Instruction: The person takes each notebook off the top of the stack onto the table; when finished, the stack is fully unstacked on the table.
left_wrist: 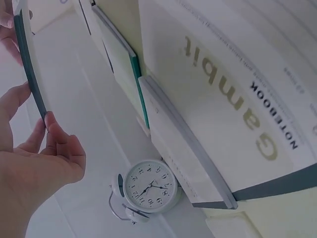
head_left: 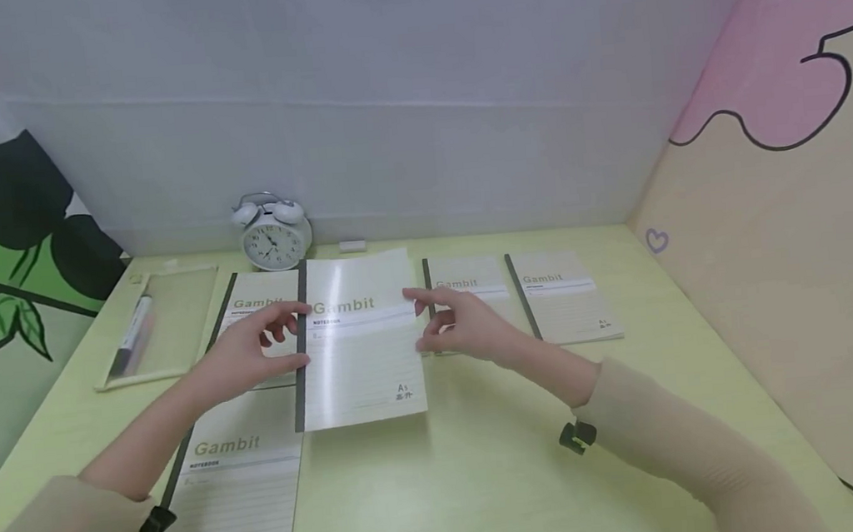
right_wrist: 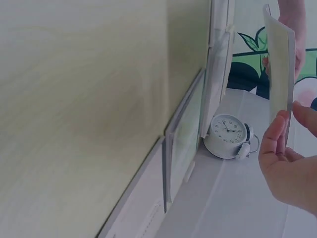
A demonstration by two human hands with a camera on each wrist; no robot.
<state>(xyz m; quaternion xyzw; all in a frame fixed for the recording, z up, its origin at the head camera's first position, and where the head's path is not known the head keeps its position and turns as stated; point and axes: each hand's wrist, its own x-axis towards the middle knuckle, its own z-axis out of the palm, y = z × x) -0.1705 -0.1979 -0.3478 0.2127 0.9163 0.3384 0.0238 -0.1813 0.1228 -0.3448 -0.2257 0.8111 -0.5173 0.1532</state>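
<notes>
A Gambit notebook [head_left: 362, 346] with a dark spine is held up above the table by both hands. My left hand [head_left: 241, 356] pinches its spine side between thumb and fingers, and in the left wrist view that hand [left_wrist: 47, 163] grips the dark edge. The right hand [head_left: 468, 321] pinches the opposite edge, as the right wrist view also shows at that hand [right_wrist: 290, 166]. Similar notebooks lie on the table: one at the back left [head_left: 263, 285], one at the front left [head_left: 237, 498], and two on the right [head_left: 507, 297] [head_left: 568, 301]. The held notebook hides part of the table behind it.
A white twin-bell alarm clock [head_left: 274, 240] stands at the back, with a small white block [head_left: 352, 246] to its right. At the left, a pale-rimmed tray [head_left: 192, 301] holds a marker [head_left: 131, 335]. Walls border the table [head_left: 533, 475] behind and to the sides.
</notes>
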